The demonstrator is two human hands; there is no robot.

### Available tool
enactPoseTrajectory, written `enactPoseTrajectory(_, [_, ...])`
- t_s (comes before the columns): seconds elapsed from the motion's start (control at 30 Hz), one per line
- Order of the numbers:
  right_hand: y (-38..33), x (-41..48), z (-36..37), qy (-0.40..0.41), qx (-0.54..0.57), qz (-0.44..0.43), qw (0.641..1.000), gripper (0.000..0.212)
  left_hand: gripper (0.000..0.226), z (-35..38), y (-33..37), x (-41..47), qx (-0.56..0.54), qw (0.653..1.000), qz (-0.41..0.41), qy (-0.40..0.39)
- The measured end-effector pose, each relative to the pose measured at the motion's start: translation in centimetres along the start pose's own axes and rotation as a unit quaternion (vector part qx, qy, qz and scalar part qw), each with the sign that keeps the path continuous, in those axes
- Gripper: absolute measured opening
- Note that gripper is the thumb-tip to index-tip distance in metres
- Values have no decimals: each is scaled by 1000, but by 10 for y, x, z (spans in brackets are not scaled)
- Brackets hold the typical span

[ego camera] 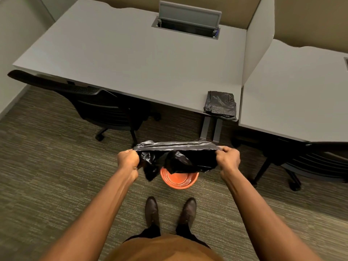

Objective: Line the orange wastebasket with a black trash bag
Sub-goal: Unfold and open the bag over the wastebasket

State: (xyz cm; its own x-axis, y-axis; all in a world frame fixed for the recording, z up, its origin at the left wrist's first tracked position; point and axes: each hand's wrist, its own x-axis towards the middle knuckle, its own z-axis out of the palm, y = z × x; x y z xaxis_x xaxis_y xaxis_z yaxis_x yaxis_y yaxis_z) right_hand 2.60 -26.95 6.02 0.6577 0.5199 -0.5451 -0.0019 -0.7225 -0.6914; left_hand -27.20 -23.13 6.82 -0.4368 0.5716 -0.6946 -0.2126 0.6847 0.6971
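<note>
Bag (175,157) thin glossy black plastic, crinkled; wastebasket (178,178) smooth orange plastic; desk (131,59) matt grey laminate; carpet (47,166) rough woven; shoes (151,208) dull brown leather.

Count by kind: hands, two: left hand (128,160), right hand (228,159). Black trash bags, two: opened bag (176,157) near centre, folded bag (220,104) on worktop edge, right. Orange wastebasket (179,180), one. Worktops, two: left worktop (120,59), right worktop (297,91). Office chairs, two: left chair (105,108), right chair (310,162). Shoes, two: left shoe (151,209), right shoe (188,209).
</note>
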Motion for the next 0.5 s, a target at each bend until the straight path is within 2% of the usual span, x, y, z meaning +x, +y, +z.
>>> enactPoseTrajectory(0.03, [0, -1, 4, -2, 97, 82, 992, 5, 31, 0, -4, -1, 10, 1000, 5, -14])
enactPoseTrajectory(0.1, [1, -5, 11, -20, 237, 211, 948, 14, 28, -1, -14, -1, 74, 996, 40, -42])
enactPoseTrajectory(0.17, [4, -3, 16, -20, 279, 255, 925, 18, 24, -3, -22, 1, 130, 986, 82, -62])
enactPoseTrajectory(0.27, [10, 1, 22, 11, 322, 264, 909, 20, 27, -6, -28, 5, 219, 964, 149, -35])
enactPoseTrajectory(0.37, [13, 7, 25, 18, 352, 226, 908, 14, 28, -8, -30, 7, 331, 926, 180, -13])
enactPoseTrajectory(0.43, [15, 12, 24, -40, 355, 201, 912, 16, 22, -8, -28, 8, 353, 921, 165, 11])
enactPoseTrajectory(0.5, [17, 19, 18, -154, 327, 177, 915, 18, 22, -9, -26, 11, 319, 939, 122, 50])
